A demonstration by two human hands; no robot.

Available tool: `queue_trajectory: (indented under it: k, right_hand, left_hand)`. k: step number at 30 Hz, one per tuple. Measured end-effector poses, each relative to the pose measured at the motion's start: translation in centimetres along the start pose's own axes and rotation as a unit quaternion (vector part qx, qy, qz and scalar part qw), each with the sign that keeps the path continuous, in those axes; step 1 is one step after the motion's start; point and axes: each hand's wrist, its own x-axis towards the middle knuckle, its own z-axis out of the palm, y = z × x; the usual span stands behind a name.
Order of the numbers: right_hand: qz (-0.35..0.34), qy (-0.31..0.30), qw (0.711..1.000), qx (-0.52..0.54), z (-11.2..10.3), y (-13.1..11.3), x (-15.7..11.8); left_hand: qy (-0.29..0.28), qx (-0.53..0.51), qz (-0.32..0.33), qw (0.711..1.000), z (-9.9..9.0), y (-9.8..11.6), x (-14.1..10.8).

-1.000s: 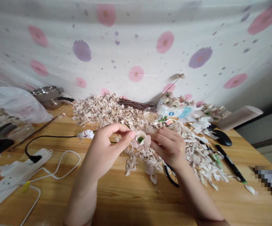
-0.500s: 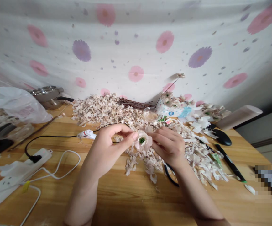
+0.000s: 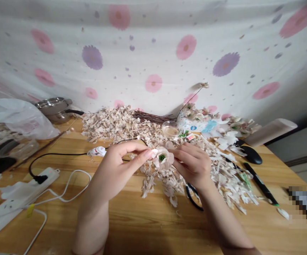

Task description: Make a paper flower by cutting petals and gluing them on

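Observation:
A small pale pink petal flower with a green centre sits between my hands, above a heap of pale petal scraps. My left hand pinches its left edge with the fingertips. My right hand holds its right side, fingers curled over the petals. Black-handled scissors lie on the scraps under my right wrist. A thin black cord runs behind my left hand from a small white corded tool.
A bundle of thin brown wires and a small glass dish lie behind the scraps. A black pen and black mouse are on the right. A white power strip, plastic bag and steel pot are on the left.
The flower has shifted slightly right and turned a little between my fingers. My left hand has moved right with it, closer to the flower.

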Motion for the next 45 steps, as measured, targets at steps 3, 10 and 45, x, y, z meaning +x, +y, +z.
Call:
queue_trajectory:
  k: [3, 10, 45]
  right_hand:
    - [0.003, -0.002, 1.0, 0.002, -0.1, 0.0, 0.0]
    - [-0.004, 0.004, 1.0, -0.001, -0.1, 0.1, 0.0]
    - [0.019, 0.059, 0.998, 0.029, 1.1, 0.0, -0.6]
  left_hand:
    - [-0.008, -0.01, -0.003, 1.0, -0.2, -0.1, 0.1]
    - [0.001, -0.04, -0.037, 0.999, -0.2, -0.4, 0.8]
    - [-0.008, -0.061, -0.036, 0.997, 0.2, -0.1, 0.5]
